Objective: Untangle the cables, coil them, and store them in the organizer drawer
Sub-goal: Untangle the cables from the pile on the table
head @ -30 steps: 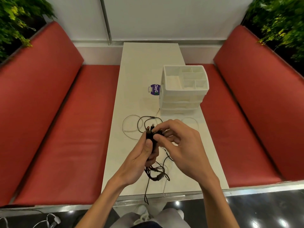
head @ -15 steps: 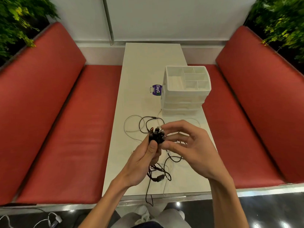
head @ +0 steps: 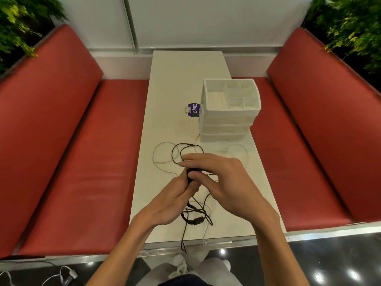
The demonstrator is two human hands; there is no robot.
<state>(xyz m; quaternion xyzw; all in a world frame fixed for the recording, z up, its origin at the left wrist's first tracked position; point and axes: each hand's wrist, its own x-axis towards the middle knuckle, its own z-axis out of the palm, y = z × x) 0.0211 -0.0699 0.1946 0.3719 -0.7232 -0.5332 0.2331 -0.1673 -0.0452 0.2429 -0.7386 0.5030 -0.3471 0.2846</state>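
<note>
Nearest you, your knees sit under the table's near edge. The tail of the black cable hangs over that edge, and one end of the white cables lies right on it.

Just past the edge, the black cable lies in a loose tangle on the table between your wrists.

Your left hand has its fingers curled round a small black coil, which it holds off the table. Your right hand pinches the top of the coil between thumb and forefinger. The other fingers are loosely straight, and blur hides the exact contact.

Beyond the hands, a black loop and a white loop lie flat on the left half of the table. Another white loop lies to the right, near that side edge.

The organizer stands just behind the loops, right of centre, with its right side close to the table's right edge. One white strand runs up to its near left corner. Its top is an open tray, with one long compartment on the left and smaller ones on the right. The drawers stacked beneath are pushed in, and you cannot tell what they hold.

A purple tag lies just beside its left wall. The left strip and the far end of the table are bare room.

Red benches run along both sides, and plants fill the far corners.
</note>
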